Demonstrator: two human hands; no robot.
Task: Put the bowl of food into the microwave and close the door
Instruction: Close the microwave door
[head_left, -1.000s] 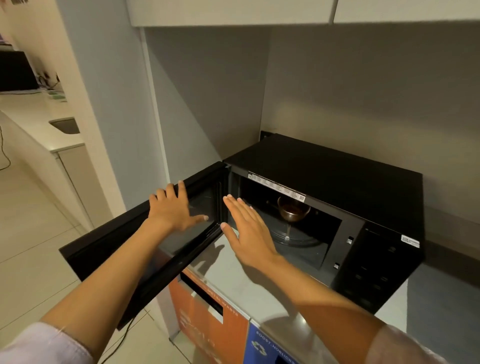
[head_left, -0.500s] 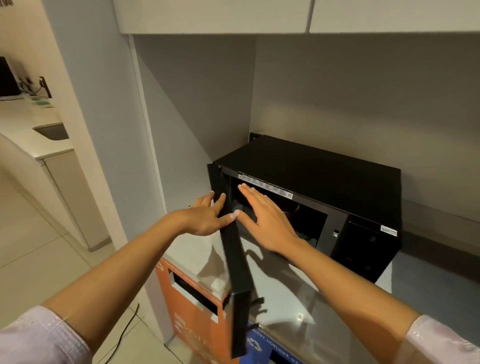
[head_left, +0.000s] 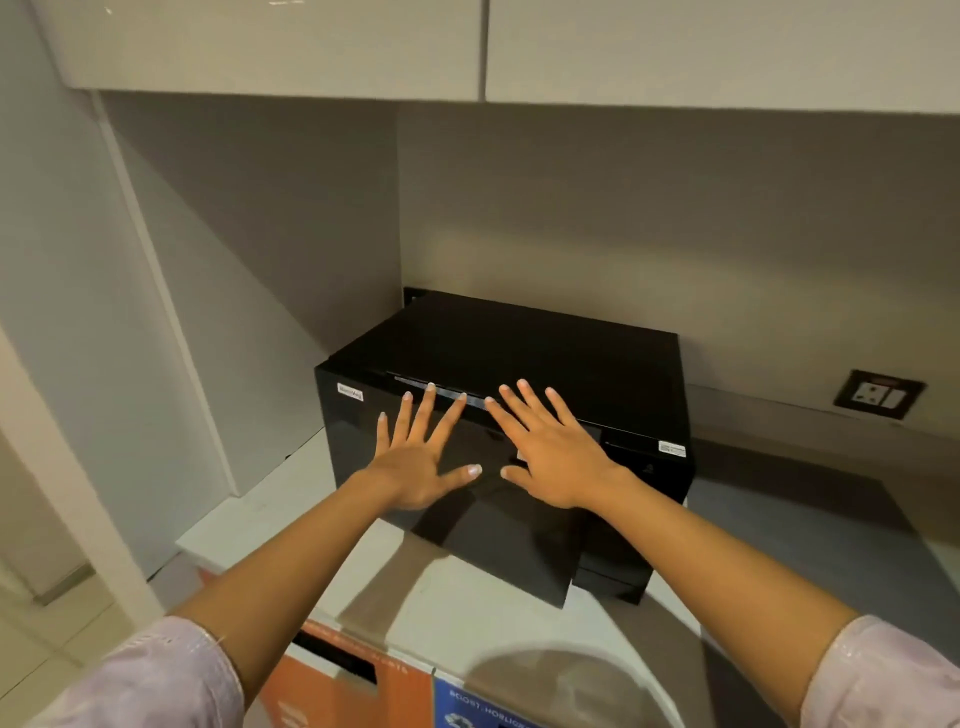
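Note:
A black microwave (head_left: 545, 353) stands on a pale counter in a corner niche. Its glossy door (head_left: 363, 457) lies shut, or nearly shut, against the front. My left hand (head_left: 415, 462) rests flat on the door with its fingers spread. My right hand (head_left: 550, 457) lies flat on the door beside it, fingers also spread. Neither hand holds anything. The bowl of food is hidden behind the door.
The counter (head_left: 467, 597) runs along the front and to the right. Below its edge sit an orange bin front (head_left: 332, 691) and a blue bin front (head_left: 483, 712). Cabinets (head_left: 467, 47) hang overhead. A wall socket (head_left: 878, 393) sits at the right.
The door swung from wide open to flat against the microwave front. Both hands followed it and now press on it. The bowl seen inside earlier is hidden.

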